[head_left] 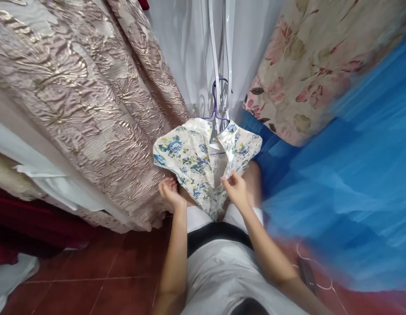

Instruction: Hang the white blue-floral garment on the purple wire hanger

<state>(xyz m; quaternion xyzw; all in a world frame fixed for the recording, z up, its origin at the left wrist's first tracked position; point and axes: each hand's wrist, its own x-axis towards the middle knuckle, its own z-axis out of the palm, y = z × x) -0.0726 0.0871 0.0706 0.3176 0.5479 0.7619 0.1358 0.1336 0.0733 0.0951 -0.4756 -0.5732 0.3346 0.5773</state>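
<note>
A white blouse (193, 155) with blue and yellow flowers hangs in front of me on a purple hanger (215, 100). Its neck opening is spread, and the lower end tapers down between my legs. My right hand (236, 188) is closed in a pinch on the right edge of that opening. Just outside the blouse's lower left edge is my left hand (170, 191), fingers loosely curled and a little apart, with nothing visible in them. The hanger's hook is by two shiny white straps (229, 52).
Pink embossed fabric (101, 109) hangs close on the left. White cloth (180, 39) is behind the hanger. To the right are a floral fabric (301, 78) and blue tulle (347, 197). A dark object with a white cable (325, 288) lies on the red tiled floor (124, 271).
</note>
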